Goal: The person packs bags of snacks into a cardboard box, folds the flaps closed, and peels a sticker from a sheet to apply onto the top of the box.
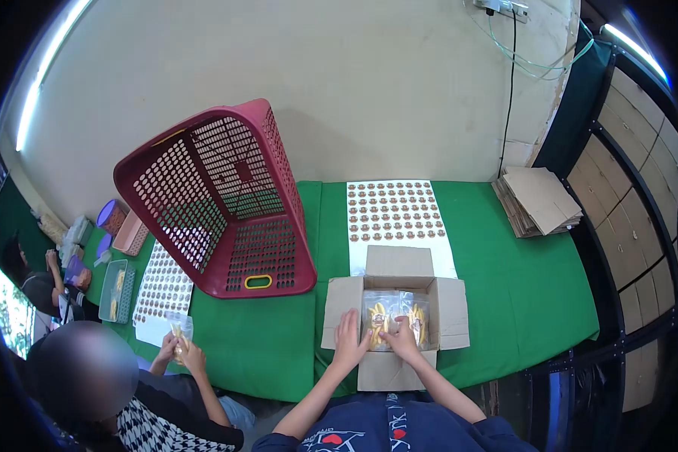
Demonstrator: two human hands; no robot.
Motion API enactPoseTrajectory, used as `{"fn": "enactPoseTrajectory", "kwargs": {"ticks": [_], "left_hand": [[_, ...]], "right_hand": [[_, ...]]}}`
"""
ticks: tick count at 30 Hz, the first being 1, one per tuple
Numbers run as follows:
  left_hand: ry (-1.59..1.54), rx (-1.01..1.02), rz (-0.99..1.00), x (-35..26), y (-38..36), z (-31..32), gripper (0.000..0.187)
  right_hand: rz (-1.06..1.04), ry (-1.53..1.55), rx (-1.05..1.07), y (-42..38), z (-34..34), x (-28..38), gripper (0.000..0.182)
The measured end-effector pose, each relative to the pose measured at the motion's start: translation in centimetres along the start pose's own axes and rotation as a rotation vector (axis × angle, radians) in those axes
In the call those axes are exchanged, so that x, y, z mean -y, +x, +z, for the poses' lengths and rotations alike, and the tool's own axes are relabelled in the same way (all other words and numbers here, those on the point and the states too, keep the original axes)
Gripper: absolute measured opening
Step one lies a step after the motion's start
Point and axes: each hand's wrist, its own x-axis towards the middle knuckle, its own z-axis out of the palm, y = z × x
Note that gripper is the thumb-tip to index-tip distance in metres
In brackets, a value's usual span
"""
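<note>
An open cardboard box (380, 377) stands on the green table in front of me, its flaps folded outward. Inside lie two clear plastic packets side by side, a left packet (376, 307) and a right packet (422, 307), both with yellow finger-shaped pieces and a small round label. My left hand (349, 343) rests at the box's left side, fingers stretched out and thumb toward the left packet. Over the packets, my right hand (404, 340) lies with fingers extended and thumb apart, touching them. Part of each packet is hidden beneath my hands.
Behind the box lies a sheet of round stickers (395, 211). A maroon plastic basket (286, 226) lies tipped on its side to the left. Flattened cardboard (539, 197) is stacked at the right. At the left, a co-worker's hands (179, 352) hold a packet near another sticker sheet (162, 282).
</note>
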Motion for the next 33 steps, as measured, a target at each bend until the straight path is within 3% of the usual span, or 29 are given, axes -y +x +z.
{"fn": "enactPoseTrajectory", "kwargs": {"ticks": [4, 7, 10, 16, 20, 26, 28, 33], "left_hand": [[0.073, 0.097, -0.072, -0.4, -0.4, 0.3, 0.069], [0.070, 0.104, -0.065, -0.3, -0.6, 0.7, 0.070], [0.096, 0.104, -0.058, -0.4, -0.6, 0.8, 0.072], [0.094, 0.100, -0.055, -0.2, -0.7, 0.8, 0.072], [-0.072, 0.011, -0.018, 0.6, -0.1, -0.3, 0.065], [-0.003, -0.259, -0.113, 9.3, 2.4, -3.1, 0.058], [0.071, -0.361, -0.140, 13.1, 3.5, -5.0, 0.060], [0.482, -0.466, -0.439, 19.8, 5.4, -11.8, 0.079]], "right_hand": [[-0.435, -0.277, -0.302, 0.1, 2.3, -1.2, 0.057], [-0.238, -0.485, -0.218, -1.5, 0.8, 1.7, 0.060], [-0.184, -0.452, -0.234, -1.7, 0.3, 2.6, 0.062], [-0.306, -0.547, -0.149, -1.1, 0.8, 1.7, 0.055], [-0.383, -0.402, -0.198, -0.8, -0.1, 1.3, 0.049], [-0.364, -0.103, -0.262, 0.3, -2.4, -1.0, 0.034], [-0.333, -0.080, -0.243, 0.5, -3.5, -1.0, 0.030], [-0.292, 0.002, -0.223, 1.4, -4.5, -0.8, 0.022]]}}
